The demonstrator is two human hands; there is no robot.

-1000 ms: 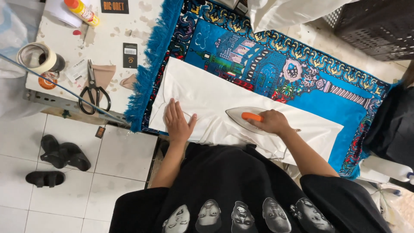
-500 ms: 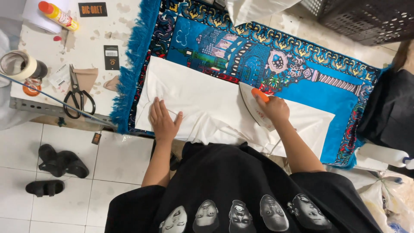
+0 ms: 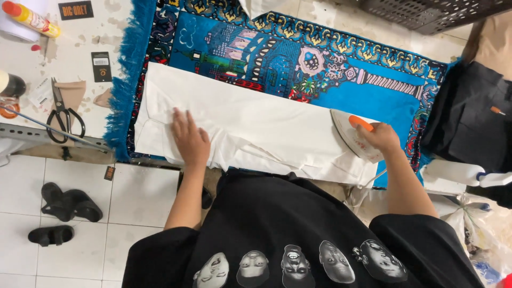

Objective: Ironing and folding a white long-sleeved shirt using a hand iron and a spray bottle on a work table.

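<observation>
White-tiled floor nearest, with three dark sandals (image 3: 63,210) left loose below the near edge of the worktop.

Above that, one folded white cloth garment (image 3: 250,130) spread flat along the near edge of one blue patterned fringed rug (image 3: 330,74), probably laid as padding over the hard top. Left hand (image 3: 190,140) pressed palm-down on the near left part of the cloth, fingers spread and open, gripping nothing, seemingly pinning the fabric taut and away from the heat. Right hand (image 3: 380,136) closed round the orange handle of one white-soled clothes iron (image 3: 353,134), sole down at the right end of the cloth, near the right edge of the rug. Thin cord hanging off the near edge under that wrist.

Left of the rug fringe, on the bare scuffed white worktop (image 3: 80,37): one pair of black-handled scissors (image 3: 63,113) by the near left edge, beside a beige scrap and one small black card tag (image 3: 100,66). Farther back at the left corner, one yellow bottle with an orange cap (image 3: 29,18) lying on its side.

Off the right edge, one pile of black clothing (image 3: 472,120), likely kept within reach. Farthest, at the far right corner, one dark slatted plastic crate (image 3: 432,13).
</observation>
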